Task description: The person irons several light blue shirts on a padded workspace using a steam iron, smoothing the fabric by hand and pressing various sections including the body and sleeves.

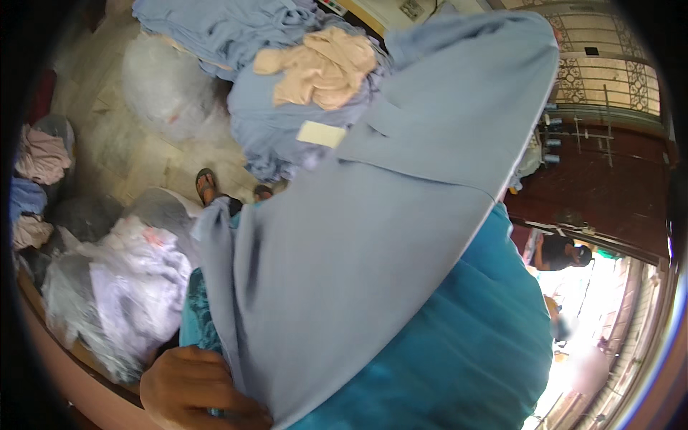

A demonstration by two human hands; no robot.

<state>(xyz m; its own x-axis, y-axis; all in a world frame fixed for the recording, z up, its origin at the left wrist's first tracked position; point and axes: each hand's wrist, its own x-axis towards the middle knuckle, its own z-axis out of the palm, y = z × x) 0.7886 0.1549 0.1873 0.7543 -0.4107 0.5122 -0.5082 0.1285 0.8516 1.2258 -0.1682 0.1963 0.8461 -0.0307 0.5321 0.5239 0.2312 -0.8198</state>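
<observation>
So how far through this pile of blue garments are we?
Done: I cannot tell which garments are finished. In hand: the left hand grips the edge of a light blue garment draped over the lap; the right hand is not in view. Left, as a guess: the heap of blue cloth with peach fabric ahead.

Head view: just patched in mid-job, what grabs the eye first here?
A big light blue garment fills the middle of the frame, draped over the person's teal-clad lap; the left hand grips its edge at the bottom. Beyond it, at the top, lies a heap of blue cloth with a peach piece on it. Clear bags of pale fabric sit at the left.
</observation>
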